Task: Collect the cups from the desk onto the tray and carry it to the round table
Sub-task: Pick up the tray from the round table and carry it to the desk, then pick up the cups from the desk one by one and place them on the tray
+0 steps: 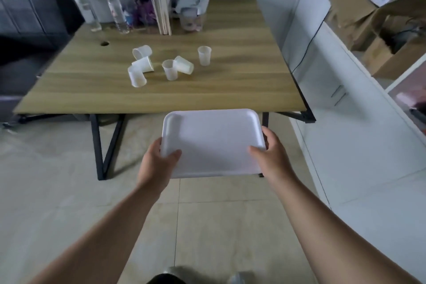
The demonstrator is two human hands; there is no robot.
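Note:
I hold a white foam tray (212, 136) level in front of me, just short of the desk's near edge and with nothing on it. My left hand (159, 163) grips its near left corner and my right hand (272, 152) grips its near right side. On the wooden desk (242, 80) lie several white plastic cups. Two stand upright: one in the middle (170, 69) and one further right (204, 55). The others lie tipped over, at the left (137, 76), (143, 64), (142, 51), and beside the middle cup (183, 65).
Water bottles (117, 12), books (162, 10) and a clear jar (191, 19) line the desk's far edge. A dark sofa (27, 30) stands to the left. White cabinets (345, 110) and cardboard boxes (368, 18) stand to the right. Tiled floor lies below me.

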